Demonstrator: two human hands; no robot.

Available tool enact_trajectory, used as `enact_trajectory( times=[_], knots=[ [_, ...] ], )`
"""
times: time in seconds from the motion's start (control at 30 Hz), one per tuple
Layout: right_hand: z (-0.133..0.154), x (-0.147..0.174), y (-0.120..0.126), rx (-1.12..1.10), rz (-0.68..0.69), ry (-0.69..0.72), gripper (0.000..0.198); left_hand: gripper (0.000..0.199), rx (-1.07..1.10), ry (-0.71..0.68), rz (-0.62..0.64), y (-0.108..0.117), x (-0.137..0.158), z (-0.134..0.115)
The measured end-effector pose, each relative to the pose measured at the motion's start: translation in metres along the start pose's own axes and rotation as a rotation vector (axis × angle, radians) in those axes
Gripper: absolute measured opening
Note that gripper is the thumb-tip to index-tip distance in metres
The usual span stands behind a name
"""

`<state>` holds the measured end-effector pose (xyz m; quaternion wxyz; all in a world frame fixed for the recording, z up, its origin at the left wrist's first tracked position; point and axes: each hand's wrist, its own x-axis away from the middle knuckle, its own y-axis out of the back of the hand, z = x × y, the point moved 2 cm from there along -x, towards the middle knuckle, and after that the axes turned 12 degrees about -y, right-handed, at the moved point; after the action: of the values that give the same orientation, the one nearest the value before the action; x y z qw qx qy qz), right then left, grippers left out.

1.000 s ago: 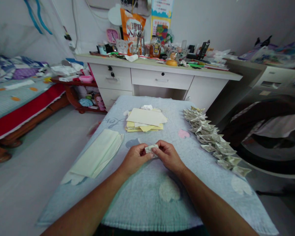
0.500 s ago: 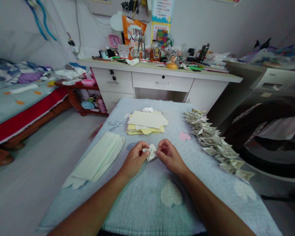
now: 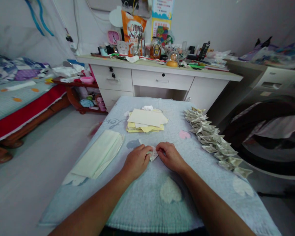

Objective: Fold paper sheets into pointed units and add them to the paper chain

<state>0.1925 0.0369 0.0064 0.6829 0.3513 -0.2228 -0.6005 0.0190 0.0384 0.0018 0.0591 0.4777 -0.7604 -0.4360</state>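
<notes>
Paper [image 3: 154,154], folded into a small pale piece, sat between your two hands above the middle of a blue patterned cloth [image 3: 137,203]; whether it touched the cloth could not be told. Your left hand [image 3: 137,161] had its thumb and fingers drawn nearly together on the left side of the piece. The curled fingertips of your right hand [image 3: 170,156] met its right edge, though whether they pinched it or merely pressed was unclear. The step in hand, by all appearances, was close folding or creasing. The next move seemed to call for a steady left hold and light, exact pressure from the right, since the piece looked thin and easily bent askew. Beyond your hands lay a stack of cream and yellow sheets [image 3: 146,118]; to your left, a pale green bundle [image 3: 97,154]; to your right, well apart, rows of pointed folded pieces [image 3: 213,141].
</notes>
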Motion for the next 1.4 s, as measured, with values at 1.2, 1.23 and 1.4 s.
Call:
enact_trajectory(
  times=[1.2, 1.23, 1.4],
  knots=[
    [0.004, 0.005, 0.001, 0.234, 0.076, 0.118, 0.011, 0.015, -0.131, -0.247, 0.118, 0.003, -0.002, 0.014],
    [0.004, 0.005, 0.0, 0.24, 0.074, 0.116, 0.01, 0.015, -0.129, -0.246, 0.118, 0.003, -0.002, 0.014],
    [0.004, 0.002, -0.003, 0.253, 0.066, 0.112, 0.012, 0.009, -0.131, -0.187, 0.07, 0.004, -0.001, 0.014]
  ],
)
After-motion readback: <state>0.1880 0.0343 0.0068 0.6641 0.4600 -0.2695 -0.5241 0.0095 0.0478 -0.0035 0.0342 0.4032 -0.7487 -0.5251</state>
